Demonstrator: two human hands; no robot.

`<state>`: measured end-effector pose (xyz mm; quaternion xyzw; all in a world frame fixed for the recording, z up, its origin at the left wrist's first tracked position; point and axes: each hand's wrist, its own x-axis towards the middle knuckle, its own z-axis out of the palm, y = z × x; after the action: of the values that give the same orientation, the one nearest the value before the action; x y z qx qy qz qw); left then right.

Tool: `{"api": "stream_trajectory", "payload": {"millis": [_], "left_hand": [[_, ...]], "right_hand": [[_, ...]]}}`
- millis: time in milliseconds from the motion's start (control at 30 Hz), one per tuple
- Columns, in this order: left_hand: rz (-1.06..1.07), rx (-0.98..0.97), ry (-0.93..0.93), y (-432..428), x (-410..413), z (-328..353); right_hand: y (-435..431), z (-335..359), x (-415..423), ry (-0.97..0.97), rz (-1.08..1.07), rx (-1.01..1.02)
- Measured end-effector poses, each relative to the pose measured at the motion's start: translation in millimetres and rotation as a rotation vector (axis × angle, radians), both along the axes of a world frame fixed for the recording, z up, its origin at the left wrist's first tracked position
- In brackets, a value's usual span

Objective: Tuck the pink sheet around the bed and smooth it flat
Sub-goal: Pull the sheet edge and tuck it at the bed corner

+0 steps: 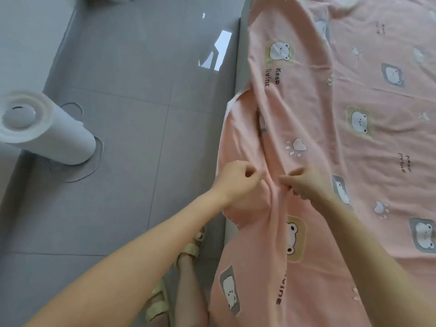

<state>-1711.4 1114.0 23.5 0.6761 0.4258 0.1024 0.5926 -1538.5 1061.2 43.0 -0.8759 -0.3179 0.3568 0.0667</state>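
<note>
Both hands are bunched into the pink sheet (pixel 330 128) right at the near edge of the bed (pixel 241 57), and that edge is where all the trouble sits. The left hand (pixel 236 179) is curled shut, thumb against fingers, pinching a fold on the floor side of the edge; the right hand (pixel 304 182) is closed too, its fingers hooked into a ridge of cloth just on the mattress side. Between them the fabric stands up in a long rumple that runs along the bed edge toward the far end, and a flap has doubled back on itself there, showing the paler underside.

From where I stand, the sheet lies fairly flat across the bed away from that edge, with only soft creases among the bear prints. So the work left looks to be all on this side.

To do it well, I would think the hands should first draw apart along the edge to take the slack out of that ridge, then carry the overhang down past the edge before pushing it under. Tucking while the fold is doubled would likely trap a lump. A flat palm swept from the middle of the bed out toward the edge should chase the last wrinkles.

The person's sandalled feet (pixel 188 251) stand on the grey tiled floor (pixel 132 142) close against the bed edge, and a white fan (pixel 44 128) stands well clear of it.
</note>
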Motion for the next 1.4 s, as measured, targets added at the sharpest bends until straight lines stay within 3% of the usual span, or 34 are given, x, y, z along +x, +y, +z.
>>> {"api": "stream_trajectory", "payload": {"millis": [67, 133, 300, 533, 733, 967, 1167, 1400], "left_hand": [[0.133, 0.013, 0.156, 27, 0, -29], [0.196, -0.019, 0.293, 54, 6, -59], [0.305, -0.188, 0.422, 102, 41, -118], [0.436, -0.238, 0.355, 153, 81, -151], [0.434, -0.212, 0.32, 226, 107, -146], [0.432, -0.25, 0.278, 349, 149, -148], [0.406, -0.367, 0.177, 446, 189, -164], [0.32, -0.436, 0.223, 498, 239, -187]], "right_hand": [[8, -17, 8, -0.105, 0.136, -0.212], [21, -33, 19, -0.245, 0.197, -0.267], [74, -61, 42, -0.455, 0.306, -0.099], [155, -95, 80, -0.637, 0.279, -0.038], [224, -99, 109, -0.656, 0.287, -0.078], [364, -111, 138, -0.697, 0.304, -0.086], [471, -141, 160, -0.739, 0.335, -0.316], [494, -153, 181, -0.575, 0.465, -0.373]]}}
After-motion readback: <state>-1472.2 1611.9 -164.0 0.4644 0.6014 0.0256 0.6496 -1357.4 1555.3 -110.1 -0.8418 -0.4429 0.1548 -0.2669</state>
